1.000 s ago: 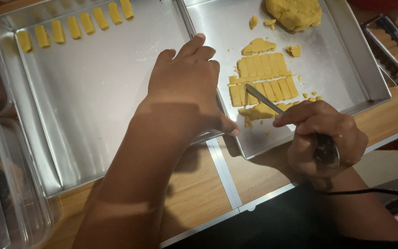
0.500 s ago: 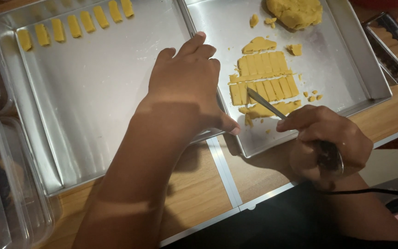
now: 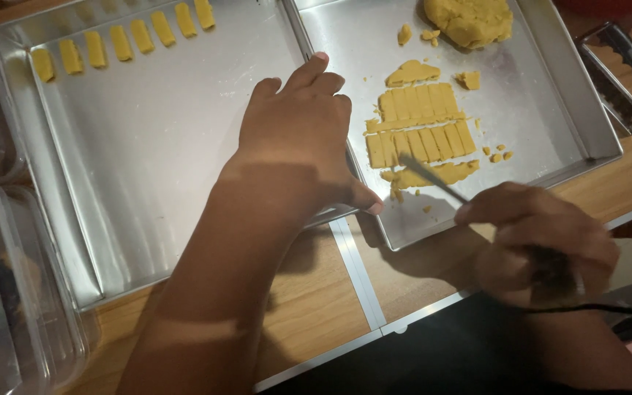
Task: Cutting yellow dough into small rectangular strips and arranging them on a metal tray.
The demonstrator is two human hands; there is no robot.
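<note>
Yellow strips point(image 3: 122, 40) are being kept along the far edge of the left tray point(image 3: 148, 183). The left hand point(image 3: 301, 143) is being rested flat, fingers spread, on both trays' meeting rims. Just right, the dough slab point(image 3: 418, 132) is being approached by a knife point(image 3: 433, 179), gripped in the clenched right hand point(image 3: 539, 245), blade angled toward the slab's near edge.

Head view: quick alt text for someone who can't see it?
The right hand holds a knife with its tip at cut yellow dough strips in the right tray, while the left hand rests across both trays' adjoining rims. The left tray holds a row of dough pieces; a dough lump sits at top.
</note>
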